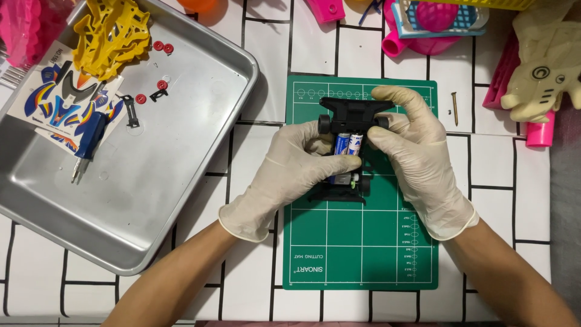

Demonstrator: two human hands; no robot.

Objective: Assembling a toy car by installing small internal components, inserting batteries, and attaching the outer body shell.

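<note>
You work at a table (508, 200) covered in white with a black brick-line grid. Light is even and bright; a dark strip (566, 200) runs along its right edge.

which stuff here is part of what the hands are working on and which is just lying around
In hand: black toy car chassis, batteries, left hand, right hand, green cutting mat.
Lying about: metal tray, yellow car body, sticker sheet, screwdriver, nail, pink toys.

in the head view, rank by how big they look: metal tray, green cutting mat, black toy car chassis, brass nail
1. metal tray
2. green cutting mat
3. black toy car chassis, partly hidden by both gloved hands
4. brass nail
</note>
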